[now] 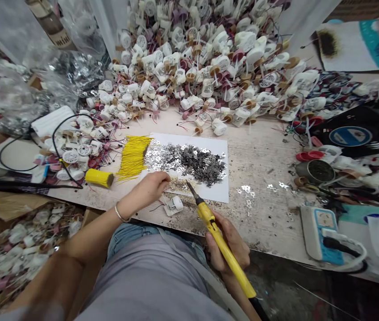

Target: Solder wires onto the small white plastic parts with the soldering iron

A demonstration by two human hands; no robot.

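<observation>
In my right hand [227, 243] is a yellow soldering iron [224, 249], its dark tip angled up and left over the near edge of a white sheet [222, 195]. My left hand [152, 183] is closed in a pinch just left of that tip; whatever lies between its fingers is too small to make out. Just below sits a white plastic part [173, 206] with a thin wire. On the sheet is a heap of small metal plates [199, 162], shiny at left and darker at right. Cut yellow wires [132, 156] lie fanned out to the left.
White plastic assemblies [206, 71] are piled high along the back. A tied yellow wire bundle [98, 178] and a black cable [55, 138] lie at left. Right of the sheet are loose metal plates [247, 191], a round tin [319, 170] and a power strip [321, 234].
</observation>
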